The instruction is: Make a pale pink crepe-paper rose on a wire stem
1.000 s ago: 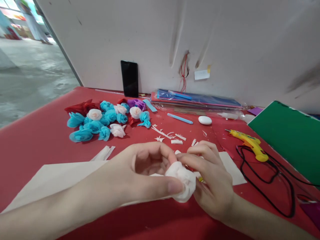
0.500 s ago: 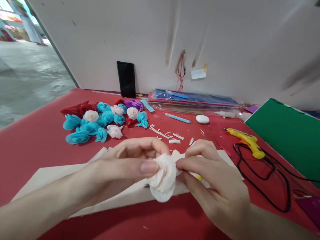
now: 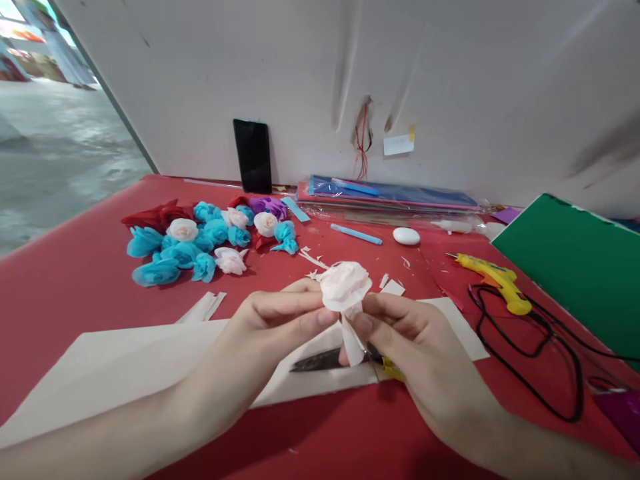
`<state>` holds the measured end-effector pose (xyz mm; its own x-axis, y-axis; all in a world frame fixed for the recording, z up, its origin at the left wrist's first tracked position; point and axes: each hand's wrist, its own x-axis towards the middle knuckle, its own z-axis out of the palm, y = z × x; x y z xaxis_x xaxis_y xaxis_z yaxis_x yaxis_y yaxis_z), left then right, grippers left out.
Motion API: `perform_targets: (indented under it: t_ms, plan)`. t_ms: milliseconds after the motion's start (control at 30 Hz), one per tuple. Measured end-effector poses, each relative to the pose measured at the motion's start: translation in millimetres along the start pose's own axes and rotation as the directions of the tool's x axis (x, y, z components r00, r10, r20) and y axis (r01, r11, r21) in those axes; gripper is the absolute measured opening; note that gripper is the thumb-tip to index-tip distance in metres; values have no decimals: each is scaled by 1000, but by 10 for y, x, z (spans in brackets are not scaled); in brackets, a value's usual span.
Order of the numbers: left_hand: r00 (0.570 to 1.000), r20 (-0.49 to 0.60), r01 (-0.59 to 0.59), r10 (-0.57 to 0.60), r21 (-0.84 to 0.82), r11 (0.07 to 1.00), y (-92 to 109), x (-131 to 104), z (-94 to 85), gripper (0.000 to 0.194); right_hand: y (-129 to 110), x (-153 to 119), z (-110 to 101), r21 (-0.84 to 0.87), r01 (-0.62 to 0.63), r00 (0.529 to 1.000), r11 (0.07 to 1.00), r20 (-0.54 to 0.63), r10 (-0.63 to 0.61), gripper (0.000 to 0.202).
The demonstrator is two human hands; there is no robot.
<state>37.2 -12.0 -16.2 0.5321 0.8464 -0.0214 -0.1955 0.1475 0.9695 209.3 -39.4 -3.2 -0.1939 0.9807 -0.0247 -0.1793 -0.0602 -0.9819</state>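
Observation:
A pale pink paper flower [image 3: 345, 285] stands upright between my two hands, its bloom on top and a loose paper tail hanging below. My left hand [image 3: 290, 317] pinches it just under the petals from the left. On the other side, my right hand [image 3: 400, 330] closes thumb and fingers on the twisted base; a thin wire-like strand dangles near its thumb. Beneath the hands lie scissors [image 3: 317, 362] with dark blades and yellow handles, partly hidden by my right hand and the paper tail. They rest on a long cream paper strip [image 3: 150, 350].
Blue, pink, red and purple paper flowers [image 3: 183, 255] are heaped at left. A yellow glue gun [image 3: 493, 277] with a black cord lies at right by a green board [image 3: 575, 273]. Behind are a phone [image 3: 253, 157], a blue pen [image 3: 356, 234] and a white oval object [image 3: 406, 236].
The flower has risen and turned from facing me to upright, showing its tail. My left hand has shifted from the petals to underneath them. The scissors are now more exposed.

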Motion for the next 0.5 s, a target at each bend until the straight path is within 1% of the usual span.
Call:
perform_targets:
  t_ms: [100, 200, 300, 400, 500]
  plan:
    - [1000, -6, 1, 0, 27, 1000, 0, -10, 5, 31, 31, -1, 33, 76, -57, 997, 995, 60, 53, 19]
    - [1000, 10, 0, -1, 23, 1000, -5, -5, 8, 33, 50, -2, 52, 179, -105, 992, 978, 88, 91, 21]
    - [999, 37, -4, 3, 11, 1000, -34, 0, 4, 37, 49, -21, 59, 279, -201, 977, 939, 121, 173, 28]
    - [998, 67, -19, 20, -13, 1000, -69, -2, -3, 35, 37, -49, 62, 277, -280, 958, 919, 139, 250, 34]
    - [996, 83, -22, 24, -29, 999, -81, -12, -1, 32, 32, -59, 65, 291, -301, 950, 908, 172, 260, 34]
